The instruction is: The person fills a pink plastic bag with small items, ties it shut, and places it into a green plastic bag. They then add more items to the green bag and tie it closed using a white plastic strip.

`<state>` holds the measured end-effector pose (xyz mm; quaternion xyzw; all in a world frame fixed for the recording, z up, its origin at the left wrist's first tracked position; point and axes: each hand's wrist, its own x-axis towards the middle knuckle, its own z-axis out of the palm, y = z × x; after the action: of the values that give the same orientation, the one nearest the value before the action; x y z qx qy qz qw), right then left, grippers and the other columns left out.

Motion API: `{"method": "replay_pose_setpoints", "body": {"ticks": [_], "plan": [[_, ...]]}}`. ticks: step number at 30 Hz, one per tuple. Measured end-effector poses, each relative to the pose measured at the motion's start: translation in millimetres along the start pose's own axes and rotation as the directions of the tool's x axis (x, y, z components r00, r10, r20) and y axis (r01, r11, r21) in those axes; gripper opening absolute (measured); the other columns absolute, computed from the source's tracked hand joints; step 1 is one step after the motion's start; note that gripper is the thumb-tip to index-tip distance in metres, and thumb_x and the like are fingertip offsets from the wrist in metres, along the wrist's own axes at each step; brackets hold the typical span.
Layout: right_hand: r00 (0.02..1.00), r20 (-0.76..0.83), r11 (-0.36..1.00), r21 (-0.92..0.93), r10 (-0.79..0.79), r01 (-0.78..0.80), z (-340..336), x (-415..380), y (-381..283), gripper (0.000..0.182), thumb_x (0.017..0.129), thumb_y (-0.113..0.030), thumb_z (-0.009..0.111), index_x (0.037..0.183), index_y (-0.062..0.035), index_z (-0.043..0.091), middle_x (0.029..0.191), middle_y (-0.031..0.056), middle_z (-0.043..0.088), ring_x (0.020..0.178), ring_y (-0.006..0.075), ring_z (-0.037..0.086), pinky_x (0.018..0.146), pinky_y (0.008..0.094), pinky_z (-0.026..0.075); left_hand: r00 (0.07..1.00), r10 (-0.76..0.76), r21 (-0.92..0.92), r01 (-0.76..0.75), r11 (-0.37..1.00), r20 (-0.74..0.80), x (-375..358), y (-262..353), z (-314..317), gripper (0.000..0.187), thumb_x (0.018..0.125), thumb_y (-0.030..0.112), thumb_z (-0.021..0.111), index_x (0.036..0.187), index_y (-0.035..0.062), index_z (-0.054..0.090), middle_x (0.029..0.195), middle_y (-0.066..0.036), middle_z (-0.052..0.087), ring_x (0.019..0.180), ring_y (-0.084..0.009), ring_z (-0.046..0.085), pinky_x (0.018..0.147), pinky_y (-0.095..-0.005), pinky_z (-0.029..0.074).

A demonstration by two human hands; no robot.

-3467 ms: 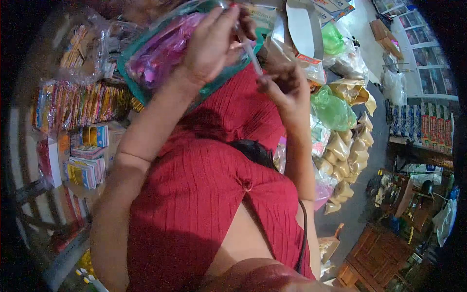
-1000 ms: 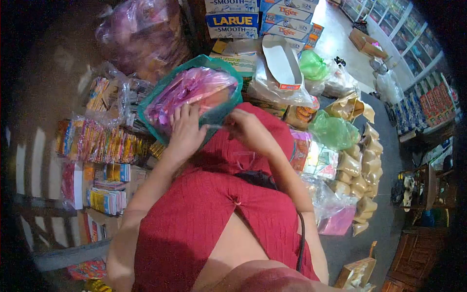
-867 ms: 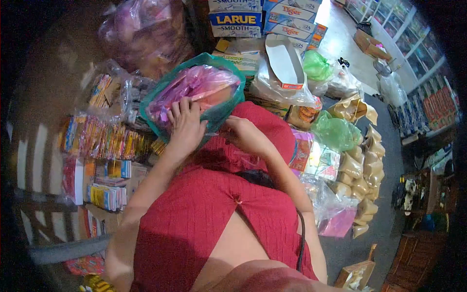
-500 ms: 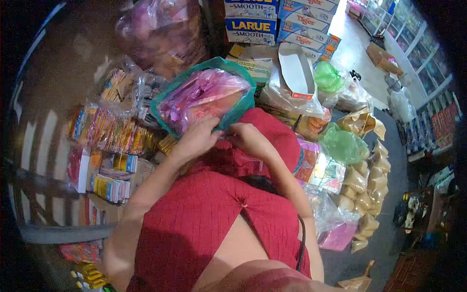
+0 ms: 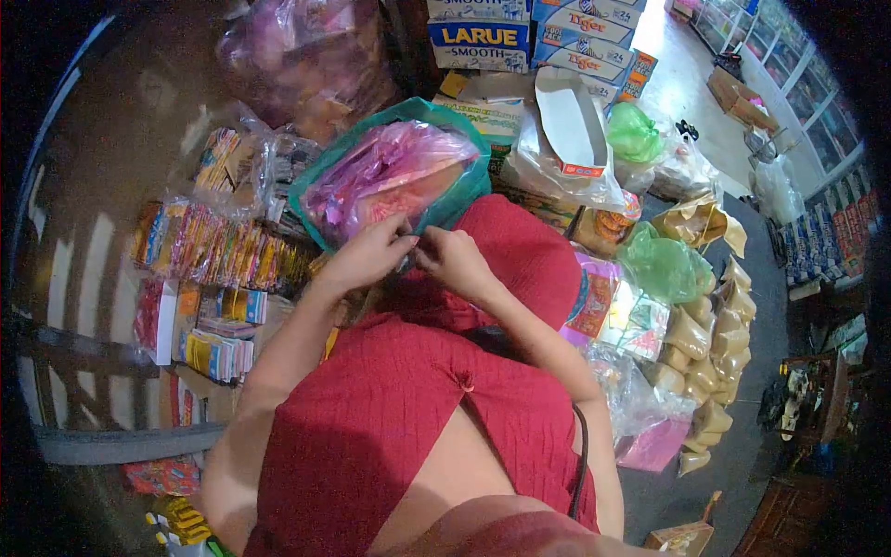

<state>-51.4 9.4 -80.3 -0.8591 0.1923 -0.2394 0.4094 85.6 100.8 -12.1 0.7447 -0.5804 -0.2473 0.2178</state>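
A green plastic bag (image 5: 316,162) stands open in front of me, with pink and purple plastic packets (image 5: 408,167) inside. My left hand (image 5: 373,251) is at the bag's near rim, fingers bent and pinched together. Close beside it, my right hand (image 5: 453,262) is also closed in a pinch. The fingertips nearly meet, and what lies between them is too small and hidden to name. Under my forearms and hands, red cloth (image 5: 520,251) covers my raised knee.
Bundled packets (image 5: 218,243) and small boxes (image 5: 218,356) lie on the left. Beer cartons (image 5: 480,46) are stacked at the back. A white open box (image 5: 569,121), a green bag (image 5: 664,265) and several brown-filled bags (image 5: 729,325) lie on the right.
Both hands have shifted slightly left and stay close together at the bag's near edge. The right hand has turned a little, its fingers still pinched. The view has tilted slightly.
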Motion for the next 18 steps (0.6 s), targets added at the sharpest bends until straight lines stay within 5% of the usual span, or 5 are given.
{"method": "replay_pose_setpoints", "body": {"ticks": [6,10,13,15,18], "plan": [[0.999,0.045,0.989,-0.148,0.029,-0.022,1,-1,7,0.022,0.079,-0.021,0.060,0.084,0.0001,0.057,0.078,0.0239,0.060,0.077,0.0429,0.058,0.065,0.0506,0.046,0.990,-0.051,-0.179,0.073,0.981,0.128,1,-12,-6,0.020,0.088,0.018,0.054,0.094,-0.0007,0.057,0.079,-0.004,0.057,0.078,-0.0108,0.051,0.071,-0.0281,0.043],[0.999,0.035,0.997,-0.066,0.030,-0.027,16,-6,11,0.024,0.080,-0.021,0.061,0.082,0.0017,0.054,0.076,0.0245,0.060,0.076,0.0423,0.059,0.065,0.0498,0.045,0.994,0.006,-0.115,0.006,0.993,0.109,1,-16,-5,0.021,0.089,0.018,0.053,0.098,-0.0008,0.057,0.084,-0.004,0.060,0.082,-0.0114,0.054,0.076,-0.0277,0.044],[0.992,-0.097,0.987,0.148,0.077,-0.062,10,-3,-1,0.024,0.079,-0.019,0.062,0.082,0.0029,0.053,0.076,0.0251,0.059,0.075,0.0428,0.058,0.064,0.0478,0.045,0.983,-0.137,-0.254,0.164,0.953,0.121,1,-17,-2,0.024,0.088,0.018,0.050,0.095,-0.0039,0.057,0.087,-0.014,0.063,0.080,-0.0185,0.060,0.069,-0.0299,0.047],[0.991,-0.107,0.986,0.154,0.083,-0.066,16,-4,4,0.023,0.079,-0.019,0.062,0.082,0.0026,0.054,0.078,0.0248,0.060,0.076,0.0428,0.058,0.065,0.0487,0.045,0.990,-0.096,-0.283,0.063,0.957,-0.104,-4,-6,-4,0.018,0.087,0.013,0.054,0.096,-0.0015,0.058,0.088,-0.006,0.062,0.085,-0.0124,0.057,0.079,-0.0296,0.046],[0.988,-0.131,0.990,0.125,0.079,-0.063,17,-4,3,0.023,0.080,-0.019,0.061,0.082,0.0024,0.053,0.079,0.0250,0.060,0.078,0.0436,0.057,0.066,0.0501,0.045,0.999,-0.016,-0.249,0.024,0.968,0.034,5,-36,2,0.015,0.082,0.007,0.057,0.094,-0.0009,0.059,0.088,-0.008,0.064,0.084,-0.0159,0.060,0.077,-0.0307,0.047]]}}
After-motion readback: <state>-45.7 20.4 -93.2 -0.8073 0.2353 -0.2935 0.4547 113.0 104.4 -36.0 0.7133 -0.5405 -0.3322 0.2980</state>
